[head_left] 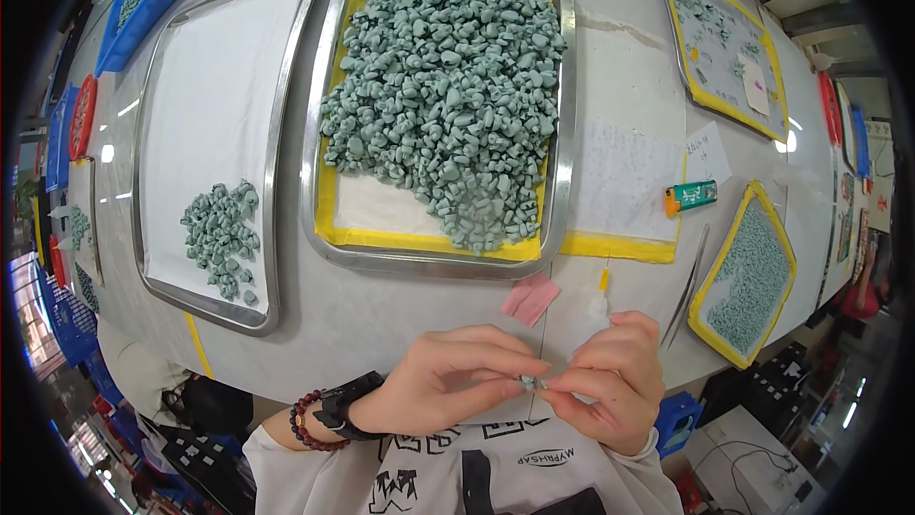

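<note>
My left hand pinches a small grey-green piece, shaped like a pebble, between thumb and fingertips. Meeting it from the other side, my right hand has its thumb and index finger pressed together at the piece's edge; whatever is between those tips is too small to make out. Both hands are held close to my body at the table's near edge. Just beyond them lie a pink cloth or paper and a small white bottle with a yellow needle tip.
A metal tray heaped with grey-green pieces stands ahead. Left of it, a white-lined tray holds a smaller pile. To the right are a lighter, tweezers, written paper and two yellow-edged trays.
</note>
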`<state>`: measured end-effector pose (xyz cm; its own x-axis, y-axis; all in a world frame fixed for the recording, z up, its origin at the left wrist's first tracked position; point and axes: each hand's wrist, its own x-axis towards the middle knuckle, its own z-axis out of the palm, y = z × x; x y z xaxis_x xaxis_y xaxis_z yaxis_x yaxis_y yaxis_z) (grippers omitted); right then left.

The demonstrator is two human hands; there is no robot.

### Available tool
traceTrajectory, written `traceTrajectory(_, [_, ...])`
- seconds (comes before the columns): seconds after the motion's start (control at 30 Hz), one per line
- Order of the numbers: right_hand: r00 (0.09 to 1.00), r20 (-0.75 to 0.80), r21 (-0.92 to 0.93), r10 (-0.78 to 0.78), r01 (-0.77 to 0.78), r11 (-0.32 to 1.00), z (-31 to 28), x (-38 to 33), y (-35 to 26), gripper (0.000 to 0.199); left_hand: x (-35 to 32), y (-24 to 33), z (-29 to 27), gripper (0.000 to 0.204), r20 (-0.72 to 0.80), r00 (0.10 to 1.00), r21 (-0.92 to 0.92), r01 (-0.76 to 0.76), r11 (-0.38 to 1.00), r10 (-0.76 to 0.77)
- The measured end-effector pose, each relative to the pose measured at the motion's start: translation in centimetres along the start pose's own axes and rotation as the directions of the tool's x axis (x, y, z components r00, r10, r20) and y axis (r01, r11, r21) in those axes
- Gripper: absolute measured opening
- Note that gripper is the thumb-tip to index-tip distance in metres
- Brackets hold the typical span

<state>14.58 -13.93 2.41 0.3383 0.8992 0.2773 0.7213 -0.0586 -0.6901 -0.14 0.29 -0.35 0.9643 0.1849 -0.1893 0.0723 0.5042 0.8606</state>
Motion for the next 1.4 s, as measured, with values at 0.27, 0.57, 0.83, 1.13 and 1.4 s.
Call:
traceTrajectory(0.27, [0.999,0.047,0.037,0.018,-0.020,0.999,0.0,0.0,0.1,0.026,0.1,0.0,0.1,0.027,-0.010,1.000,0.043,-0.001,0.999,0.001])
traceTrajectory(0.57, [0.996,0.064,0.043,0.058,-0.060,0.997,0.3,-0.1,0.1,0.030,-0.1,-0.1,0.1,0.025,0.024,0.997,0.242,-0.072,0.968,0.068])
traceTrajectory(0.83, [0.999,0.012,0.034,0.035,-0.036,0.999,0.2,-0.1,-0.3,0.033,0.2,0.4,0.0,0.025,0.030,1.000,0.080,0.006,0.997,-0.009])
traceTrajectory(1.13, [0.996,-0.050,0.108,0.072,-0.066,0.992,0.8,0.0,-0.5,0.029,-0.1,-0.1,0.2,0.022,-0.101,0.994,0.024,-0.034,0.999,0.036])
traceTrajectory(1.4, [0.997,-0.072,0.062,0.026,-0.022,0.998,1.4,-0.4,-0.6,0.028,0.0,0.1,0.3,0.023,-0.126,0.988,0.041,-0.081,0.996,0.086])
